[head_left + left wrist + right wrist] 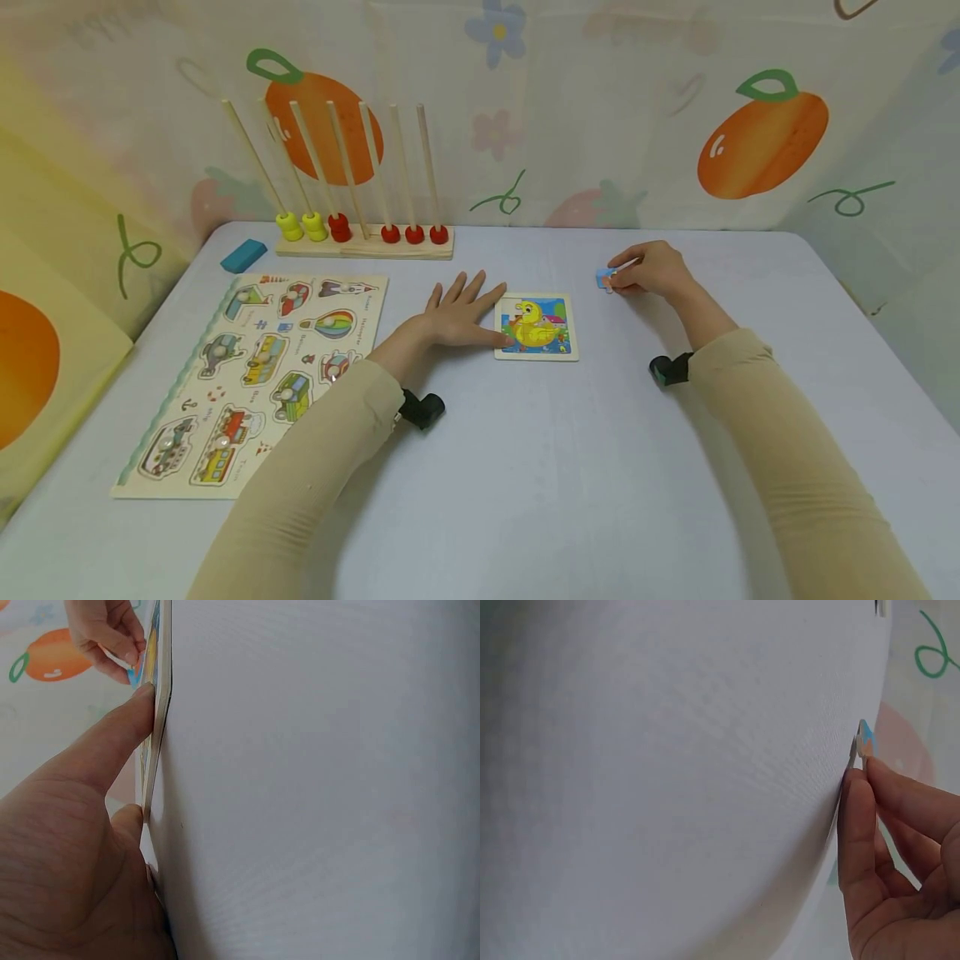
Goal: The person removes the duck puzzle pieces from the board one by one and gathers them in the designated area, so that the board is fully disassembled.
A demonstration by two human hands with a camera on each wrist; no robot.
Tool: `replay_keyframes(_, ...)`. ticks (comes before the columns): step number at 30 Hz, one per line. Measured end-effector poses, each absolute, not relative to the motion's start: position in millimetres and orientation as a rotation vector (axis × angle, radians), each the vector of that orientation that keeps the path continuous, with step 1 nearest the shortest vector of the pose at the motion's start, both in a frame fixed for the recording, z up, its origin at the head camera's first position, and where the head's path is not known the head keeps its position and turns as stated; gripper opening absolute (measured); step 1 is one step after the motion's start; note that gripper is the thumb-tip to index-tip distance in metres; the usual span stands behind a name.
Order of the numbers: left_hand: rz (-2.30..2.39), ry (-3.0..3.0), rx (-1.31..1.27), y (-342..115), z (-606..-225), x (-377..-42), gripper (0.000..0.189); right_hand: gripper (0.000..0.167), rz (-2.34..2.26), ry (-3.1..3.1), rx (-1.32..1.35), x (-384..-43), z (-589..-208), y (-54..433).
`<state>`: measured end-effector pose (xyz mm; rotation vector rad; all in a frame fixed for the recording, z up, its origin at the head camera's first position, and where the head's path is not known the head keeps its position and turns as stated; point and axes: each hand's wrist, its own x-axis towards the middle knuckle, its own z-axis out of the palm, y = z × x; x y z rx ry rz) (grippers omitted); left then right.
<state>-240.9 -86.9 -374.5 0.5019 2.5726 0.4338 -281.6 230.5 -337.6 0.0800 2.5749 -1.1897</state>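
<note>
A small square duck puzzle (535,329) with a pale wooden frame lies on the white table. My left hand (462,317) has its fingers spread, and its thumb and a fingertip touch the puzzle's left side; the left wrist view shows the thumb (124,731) on the frame edge. To the right of the puzzle, my right hand (651,268) pinches a small blue and orange puzzle piece (603,278) between thumb and fingers. In the right wrist view that piece (867,736) stands on edge at the fingertips, close to the tabletop.
At left lies a large vehicle peg puzzle board (180,408), partly under the left sleeve. Behind it are a blue block (243,256) and a wooden counting rack (397,248) with upright rods and red and yellow beads. A patterned cloth (600,108) hangs along the table's back edge.
</note>
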Motion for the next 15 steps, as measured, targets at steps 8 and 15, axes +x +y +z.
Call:
replay_keyframes(8, 0.435, 2.58, 0.504, -87, -374, -240, 0.097, 0.042, -1.099, 2.613, 0.089, -282, -337, 229)
replay_keyframes(15, 0.451, 2.577, 0.53, -88, -365, -233, 0.095, 0.039, -1.076, 2.663, 0.07, -281, -338, 229)
